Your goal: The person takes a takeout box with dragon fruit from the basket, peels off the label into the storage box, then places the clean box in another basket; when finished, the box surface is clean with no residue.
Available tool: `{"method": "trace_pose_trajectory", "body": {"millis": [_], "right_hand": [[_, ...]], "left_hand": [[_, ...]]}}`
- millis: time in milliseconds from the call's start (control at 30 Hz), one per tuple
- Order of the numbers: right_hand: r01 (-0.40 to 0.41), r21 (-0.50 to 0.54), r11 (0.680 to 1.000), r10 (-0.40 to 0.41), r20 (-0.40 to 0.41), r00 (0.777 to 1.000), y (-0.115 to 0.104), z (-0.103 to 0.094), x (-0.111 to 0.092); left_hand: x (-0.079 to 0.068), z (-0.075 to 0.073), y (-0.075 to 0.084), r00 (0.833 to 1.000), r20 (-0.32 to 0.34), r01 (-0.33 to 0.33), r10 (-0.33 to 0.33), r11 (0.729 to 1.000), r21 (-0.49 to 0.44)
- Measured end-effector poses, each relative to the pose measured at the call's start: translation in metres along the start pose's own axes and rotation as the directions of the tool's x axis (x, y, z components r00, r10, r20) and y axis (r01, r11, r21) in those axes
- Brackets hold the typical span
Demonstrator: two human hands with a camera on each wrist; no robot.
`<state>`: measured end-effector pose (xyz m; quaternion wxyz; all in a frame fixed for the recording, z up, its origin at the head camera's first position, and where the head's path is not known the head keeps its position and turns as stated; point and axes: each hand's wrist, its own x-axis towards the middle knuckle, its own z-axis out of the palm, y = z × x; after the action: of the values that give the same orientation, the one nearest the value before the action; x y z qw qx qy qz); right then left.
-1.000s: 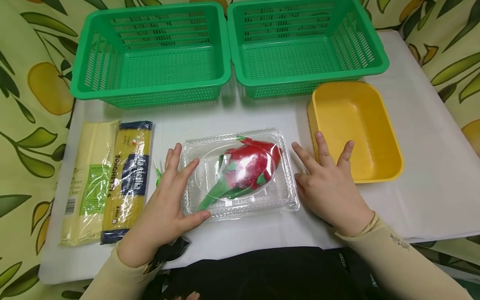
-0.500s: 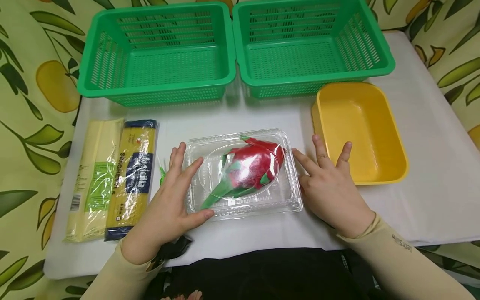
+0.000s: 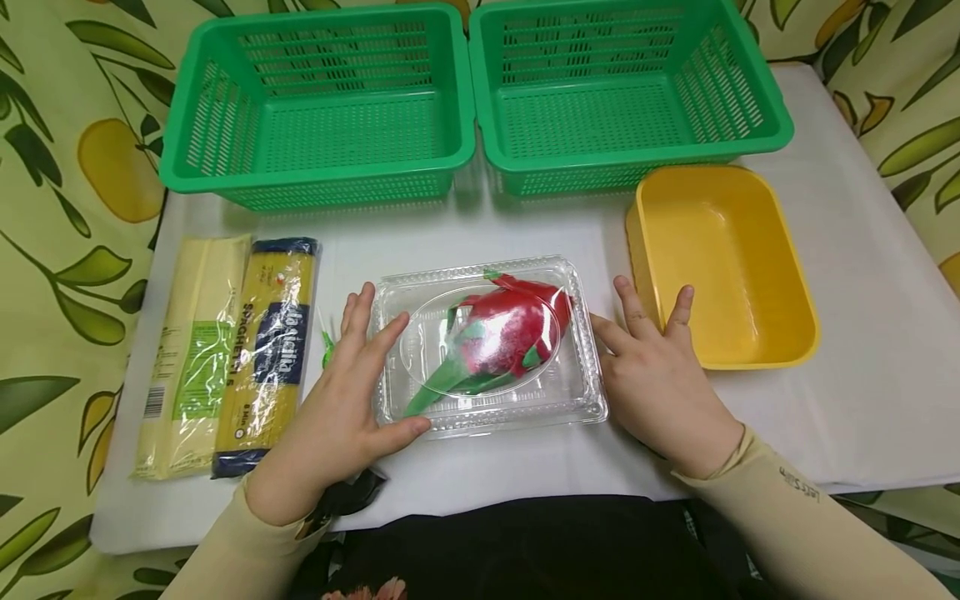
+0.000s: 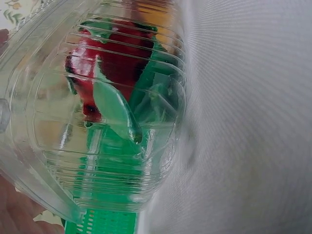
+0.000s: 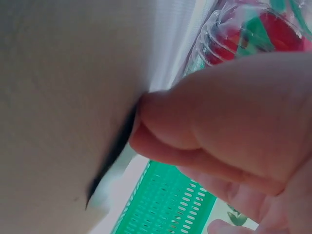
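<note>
A clear plastic clamshell box (image 3: 390, 292), its lid down, lies on the white table with a red and green dragon fruit (image 3: 506, 329) inside. My left hand (image 3: 337, 408) is at the box's left end, fingers extended and spread, the thumb by the near left corner. At the right end, my right hand (image 3: 660, 383) has its index fingertip against the box edge and two other fingers raised apart. The right thumb is hidden in the head view. In the left wrist view, the box wall (image 4: 112, 161) stands close, the fruit (image 4: 117, 63) visible through it.
Two green baskets (image 3: 307, 177) (image 3: 637, 154) stand side by side at the back. A yellow tub (image 3: 720, 275) is right of the box. Two spaghetti packs (image 3: 195, 358) (image 3: 266, 358) lie at the left. A small green item (image 3: 327, 350) peeks out beyond my left hand.
My right index finger has drawn in from a straight reach to the box's right edge. The whole head view has shifted slightly; the left hand and box keep their places relative to each other.
</note>
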<state>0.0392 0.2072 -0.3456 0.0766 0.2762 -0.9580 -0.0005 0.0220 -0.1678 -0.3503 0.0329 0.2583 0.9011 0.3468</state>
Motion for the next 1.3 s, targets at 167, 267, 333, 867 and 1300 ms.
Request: {"method": "trace_pose_trajectory", "body": {"millis": [167, 267, 333, 867, 1300], "right_hand": [[-0.006, -0.007, 1.000, 0.006, 0.016, 1.000, -0.0003, 0.0005, 0.0012], [-0.010, -0.004, 1.000, 0.010, 0.009, 1.000, 0.0000, 0.0014, 0.0020], [-0.013, -0.005, 1.000, 0.013, -0.001, 1.000, 0.0004, 0.0019, 0.0021], [-0.118, 0.007, 0.993, 0.116, 0.142, 0.983, -0.0017, -0.0056, 0.0034], [-0.141, 0.065, 0.988, 0.146, -0.083, 0.986, 0.0015, -0.0043, 0.0005]], "left_hand": [[-0.0005, 0.0004, -0.0003, 1.000, -0.003, -0.004, 0.004, 1.000, 0.005], [-0.0009, 0.0004, -0.0007, 1.000, -0.004, -0.001, 0.001, 1.000, 0.010], [-0.0012, 0.0004, -0.0010, 1.000, -0.003, -0.001, 0.001, 1.000, 0.012], [-0.0011, -0.0006, -0.0014, 1.000, -0.001, 0.004, -0.004, 1.000, 0.013], [0.0008, -0.0014, -0.0002, 1.000, 0.011, 0.000, -0.001, 1.000, 0.002]]}}
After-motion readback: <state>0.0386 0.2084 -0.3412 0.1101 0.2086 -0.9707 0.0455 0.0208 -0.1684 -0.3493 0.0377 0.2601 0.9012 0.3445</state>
